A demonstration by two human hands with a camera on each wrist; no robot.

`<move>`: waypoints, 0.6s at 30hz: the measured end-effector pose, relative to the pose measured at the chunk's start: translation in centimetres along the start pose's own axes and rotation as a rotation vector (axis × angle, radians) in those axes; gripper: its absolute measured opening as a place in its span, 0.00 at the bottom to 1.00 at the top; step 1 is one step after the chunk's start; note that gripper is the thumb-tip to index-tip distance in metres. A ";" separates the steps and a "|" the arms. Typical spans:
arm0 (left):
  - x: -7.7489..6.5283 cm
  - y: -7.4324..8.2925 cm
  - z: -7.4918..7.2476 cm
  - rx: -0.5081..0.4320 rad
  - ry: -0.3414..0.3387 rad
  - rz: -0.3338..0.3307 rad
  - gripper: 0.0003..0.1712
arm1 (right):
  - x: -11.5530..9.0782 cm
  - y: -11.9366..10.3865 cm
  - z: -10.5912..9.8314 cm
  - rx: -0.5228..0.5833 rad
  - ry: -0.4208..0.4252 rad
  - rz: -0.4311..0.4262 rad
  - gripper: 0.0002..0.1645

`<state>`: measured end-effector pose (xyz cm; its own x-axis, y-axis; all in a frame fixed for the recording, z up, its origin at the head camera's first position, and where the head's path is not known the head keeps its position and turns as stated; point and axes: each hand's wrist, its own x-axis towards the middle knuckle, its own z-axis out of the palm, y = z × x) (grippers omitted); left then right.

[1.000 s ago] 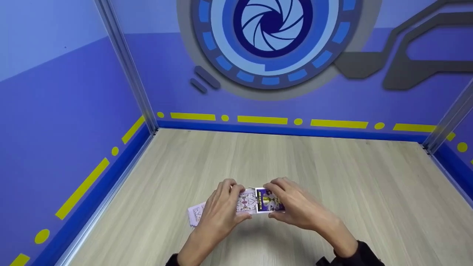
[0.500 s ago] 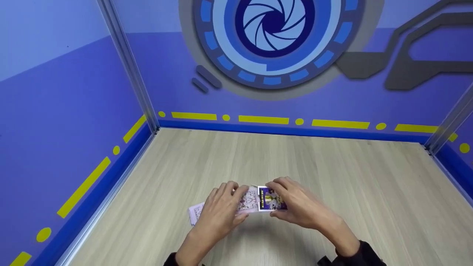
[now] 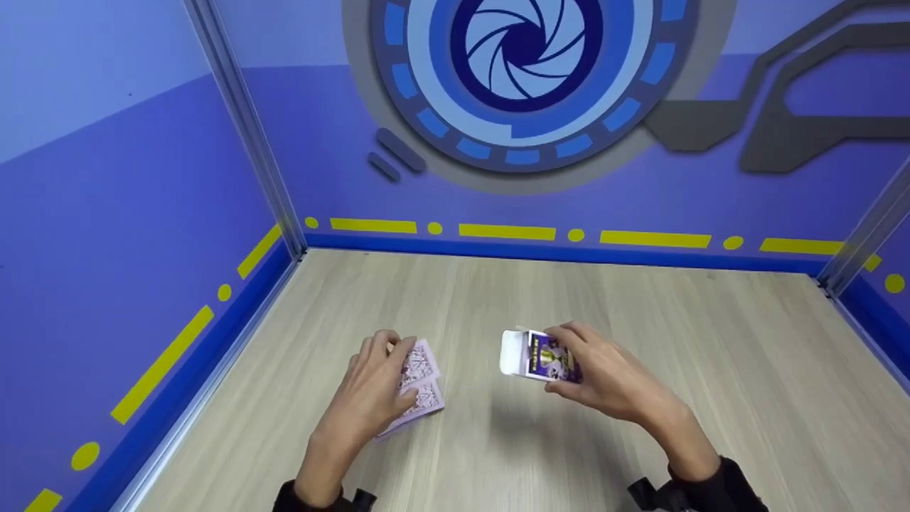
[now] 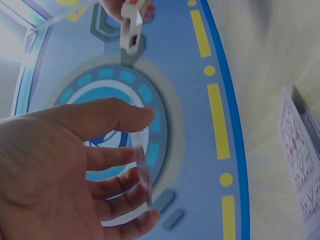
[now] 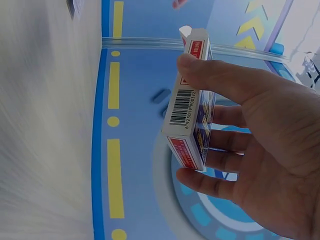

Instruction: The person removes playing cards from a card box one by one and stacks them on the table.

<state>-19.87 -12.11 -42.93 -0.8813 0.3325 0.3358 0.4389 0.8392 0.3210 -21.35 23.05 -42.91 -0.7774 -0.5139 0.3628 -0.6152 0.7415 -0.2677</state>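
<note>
My left hand (image 3: 366,387) pinches a thin playing card (image 3: 421,361) with a pink patterned back by its edges; in the left wrist view the card (image 4: 144,172) shows nearly edge-on between thumb and fingertips. Just below it, partly hidden by the hand, a pile of playing cards (image 3: 429,398) with the same backs lies on the table. Off to the right, my right hand (image 3: 608,373) grips a purple and white card box (image 3: 553,358) above the table. The box's white end flap (image 3: 510,352) stands open toward the left hand. Its barcode side (image 5: 182,107) faces the right wrist camera.
The wood-grain table (image 3: 640,306) is bounded by a blue printed back wall (image 3: 313,156) and side walls. Metal corner posts (image 3: 245,128) stand where the walls meet.
The hands have drawn apart from where the cards met the box. My left hand moved left with a card to the pile; my right hand moved right and up with the box, baring its flap.
</note>
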 end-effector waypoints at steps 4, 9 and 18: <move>0.2 -0.8 0.5 -0.021 -0.054 -0.065 0.39 | -0.2 0.3 -0.3 -0.005 0.005 0.013 0.44; 0.4 -1.2 1.8 -0.028 -0.113 -0.107 0.39 | -0.1 0.2 -0.3 -0.015 0.005 0.010 0.44; 0.7 -1.0 4.8 -0.026 -0.211 -0.038 0.40 | 0.1 -0.1 0.1 -0.013 -0.011 0.001 0.43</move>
<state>-21.76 -10.71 -47.27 -0.9133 0.3857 0.1312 0.4065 0.8423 0.3539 -21.34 22.85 -42.94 -0.7797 -0.5174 0.3528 -0.6124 0.7478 -0.2567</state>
